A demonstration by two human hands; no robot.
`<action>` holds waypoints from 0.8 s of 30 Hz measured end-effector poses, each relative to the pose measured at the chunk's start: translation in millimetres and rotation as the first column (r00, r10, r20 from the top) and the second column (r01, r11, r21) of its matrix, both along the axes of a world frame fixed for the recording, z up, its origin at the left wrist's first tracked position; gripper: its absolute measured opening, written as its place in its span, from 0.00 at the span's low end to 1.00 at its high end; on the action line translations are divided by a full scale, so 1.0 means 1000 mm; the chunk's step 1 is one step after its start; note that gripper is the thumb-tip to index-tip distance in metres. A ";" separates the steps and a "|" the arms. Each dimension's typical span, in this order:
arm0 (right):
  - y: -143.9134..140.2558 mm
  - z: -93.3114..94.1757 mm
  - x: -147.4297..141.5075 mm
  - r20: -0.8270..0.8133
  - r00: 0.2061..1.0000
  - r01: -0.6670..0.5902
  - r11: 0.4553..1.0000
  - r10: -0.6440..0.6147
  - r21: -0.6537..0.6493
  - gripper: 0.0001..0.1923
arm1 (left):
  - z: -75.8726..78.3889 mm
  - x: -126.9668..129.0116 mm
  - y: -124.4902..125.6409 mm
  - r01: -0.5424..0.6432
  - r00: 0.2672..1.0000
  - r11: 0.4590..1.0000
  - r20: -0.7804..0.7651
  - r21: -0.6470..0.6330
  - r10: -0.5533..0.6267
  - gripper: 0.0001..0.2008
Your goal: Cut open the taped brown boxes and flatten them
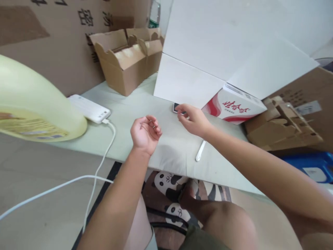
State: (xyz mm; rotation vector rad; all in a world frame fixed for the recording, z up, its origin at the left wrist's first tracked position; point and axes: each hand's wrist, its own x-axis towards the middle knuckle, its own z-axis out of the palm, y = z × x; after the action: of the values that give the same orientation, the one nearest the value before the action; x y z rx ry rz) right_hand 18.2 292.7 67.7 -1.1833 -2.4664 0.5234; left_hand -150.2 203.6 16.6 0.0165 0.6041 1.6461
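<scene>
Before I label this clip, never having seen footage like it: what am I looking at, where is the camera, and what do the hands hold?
The camera sits on a person's head, looking down at their own two bare hands over a pale table. The left hand is palm up, fingers curled, holding something small I cannot make out. The right hand touches a small dark object beside a white box. Also there: a power bank with a white cable, a white stick, a yellow bottle and cardboard boxes.
</scene>
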 end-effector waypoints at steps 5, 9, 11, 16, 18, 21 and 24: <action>0.037 -0.009 -0.121 0.097 0.976 -0.203 0.974 0.194 0.101 0.20 | 0.000 -0.019 -0.001 -0.055 0.997 0.998 0.052 0.042 0.053 0.14; 0.075 -0.011 -0.198 0.068 0.974 -0.224 0.966 0.217 0.132 0.23 | -0.003 -0.027 0.003 -0.067 0.996 0.997 0.066 0.029 0.065 0.14; 0.092 -0.012 -0.228 0.048 0.977 -0.213 0.974 0.209 0.078 0.24 | -0.005 -0.031 0.005 -0.061 0.997 0.998 0.055 0.025 0.059 0.14; 0.108 -0.015 -0.263 0.021 0.968 -0.252 0.965 0.251 0.066 0.23 | -0.009 -0.039 0.005 -0.091 0.996 0.995 -0.016 0.029 0.091 0.14; 0.106 -0.018 -0.257 -0.005 0.977 -0.211 0.970 0.213 0.118 0.23 | -0.012 -0.040 0.005 -0.168 0.982 0.985 -0.078 0.035 0.170 0.14; 0.096 -0.024 -0.227 -0.088 0.984 -0.139 0.977 0.154 0.160 0.22 | -0.016 -0.042 0.003 -0.370 0.911 0.929 -0.198 -0.005 0.362 0.14; 0.072 -0.027 -0.172 -0.235 0.969 -0.055 0.992 0.081 0.114 0.18 | -0.020 -0.044 0.000 -0.550 0.798 0.834 -0.317 -0.037 0.512 0.13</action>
State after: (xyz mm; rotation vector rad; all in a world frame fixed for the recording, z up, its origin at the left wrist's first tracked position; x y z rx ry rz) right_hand -153.4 364.2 41.1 -0.9375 -2.3037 0.5139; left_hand -194.5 204.0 -3.0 -0.0030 1.0128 2.1722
